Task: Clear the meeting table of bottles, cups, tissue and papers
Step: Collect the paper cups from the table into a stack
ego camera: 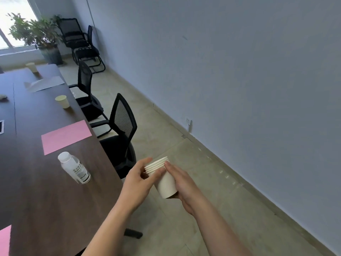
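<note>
Lower centre of frame, beyond the meeting table (46, 200) edge — found a stack of nested paper cups (163, 177), tilted, pinched at the rims by left hand (139, 182), gripped round wall and base by right hand (185, 187). Recommend seating rims squarely, then freeing one hand for the plastic bottle (73, 168) — upright, lower left.

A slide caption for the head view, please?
Left hand and right hand hold a paper cup stack beside the meeting table.
</note>
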